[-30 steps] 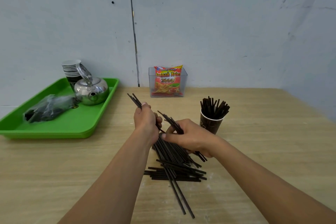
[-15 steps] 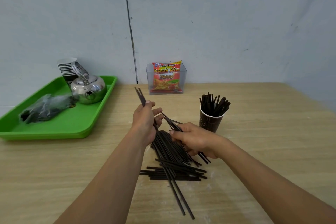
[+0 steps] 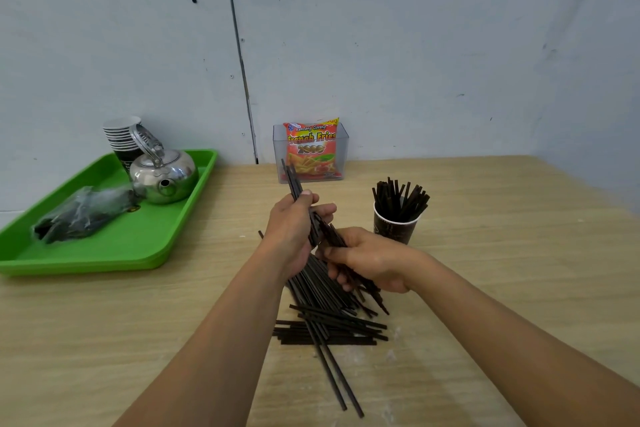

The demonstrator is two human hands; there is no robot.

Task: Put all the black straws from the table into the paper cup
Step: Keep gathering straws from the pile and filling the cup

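Nearest us, bare table [image 3: 121, 340] opens on both sides of the black straws [image 3: 332, 326], heaped crisscross, two pointing near-right. We curl our right hand [image 3: 372, 262] round several. Our left hand [image 3: 294, 229] grips a bundle [image 3: 293, 180] slanting far-left. The paper cup [image 3: 394, 230], holding upright straws, stands just beyond on the right.

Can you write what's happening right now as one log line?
left hand: grips straw bundle | right hand: grips second bundle | paper cup: upright, straws inside | pile: lies on table
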